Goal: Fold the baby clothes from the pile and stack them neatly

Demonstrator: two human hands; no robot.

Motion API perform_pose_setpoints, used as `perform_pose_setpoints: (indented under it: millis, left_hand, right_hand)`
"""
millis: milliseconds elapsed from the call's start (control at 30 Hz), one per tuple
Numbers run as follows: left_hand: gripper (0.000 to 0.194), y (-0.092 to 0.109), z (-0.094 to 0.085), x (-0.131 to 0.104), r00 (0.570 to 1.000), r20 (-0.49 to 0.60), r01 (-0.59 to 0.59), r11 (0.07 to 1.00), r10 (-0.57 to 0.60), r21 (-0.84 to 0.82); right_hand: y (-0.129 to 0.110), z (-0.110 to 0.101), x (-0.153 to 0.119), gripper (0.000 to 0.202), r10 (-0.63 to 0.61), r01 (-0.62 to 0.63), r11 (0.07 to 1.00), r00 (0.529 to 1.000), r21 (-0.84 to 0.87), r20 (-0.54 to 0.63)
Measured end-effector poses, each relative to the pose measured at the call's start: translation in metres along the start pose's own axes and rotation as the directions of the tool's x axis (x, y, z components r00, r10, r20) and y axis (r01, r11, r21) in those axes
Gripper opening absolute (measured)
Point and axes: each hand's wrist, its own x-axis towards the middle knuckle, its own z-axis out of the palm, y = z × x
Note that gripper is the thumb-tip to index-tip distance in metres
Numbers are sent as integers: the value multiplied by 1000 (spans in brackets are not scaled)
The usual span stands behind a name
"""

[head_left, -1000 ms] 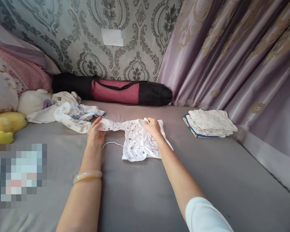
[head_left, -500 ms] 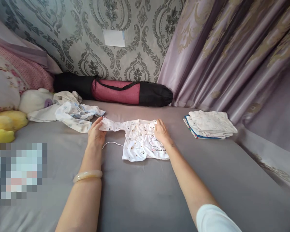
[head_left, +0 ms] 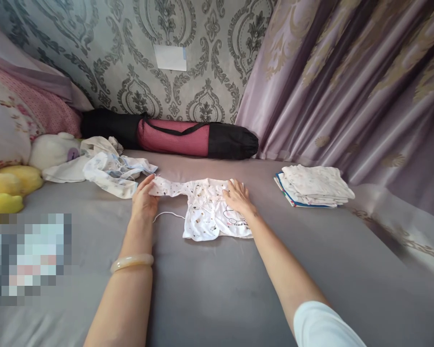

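A small white baby shirt (head_left: 201,224) with a scattered print, a bear outline and lettering lies flat on the grey bedsheet (head_left: 210,284). Its left-hand sleeve stretches out toward my left hand (head_left: 144,200), whose fingers pinch the cuff. A thin white tie string (head_left: 169,213) trails from the shirt's side. My right hand (head_left: 238,196) rests on the shirt's upper right part with fingers spread, palm down. It hides the shirt's right shoulder; no sleeve shows on that side.
Crumpled baby clothes (head_left: 108,171) lie at the left, beside a white plush toy (head_left: 54,152) and a yellow plush toy (head_left: 14,183). A folded stack of clothes (head_left: 314,187) sits at the right. Along the wall lies a black and pink rolled-mat bag (head_left: 173,136); curtains (head_left: 311,82) hang at right.
My right hand has shifted slightly left over the shirt, and its fingers have spread flat. My left hand stays at the cuff.
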Motion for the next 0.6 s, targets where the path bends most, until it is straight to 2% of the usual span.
perform_pose_setpoints:
  millis: [67,100,200,267,367,500,600]
  left_hand:
    - [44,0,0,0,1000,10,3,1000,-3,-3]
    - [44,0,0,-1,1000,14,1,1000,-1,-9]
    - [42,1,-1,-1,1000,18,5,999,-4,-41]
    - [41,2,-1,-1,1000,15,13,998,-12,-65]
    - [40,2,-1,1,1000,8,19,996,-18,-90]
    - [37,1,-1,3,1000,17,17,993,-15,-118]
    - [35,1,-2,4,1000,24,18,991,-15,-133]
  right_hand:
    - [-11,-2,-3,49,-95,95,995,988,-7,-121]
    - [-17,-2,-5,43,-151,153,988,978,1,-143]
    - [-33,5,-6,32,-260,266,963,959,46,-111]
    - [-39,12,-4,26,-251,258,965,962,49,-111]
    - [-41,19,1,17,-162,173,982,978,72,-132]
    - [-40,19,5,23,-22,59,987,971,150,-238]
    - [-42,16,4,27,-78,109,984,976,142,-205]
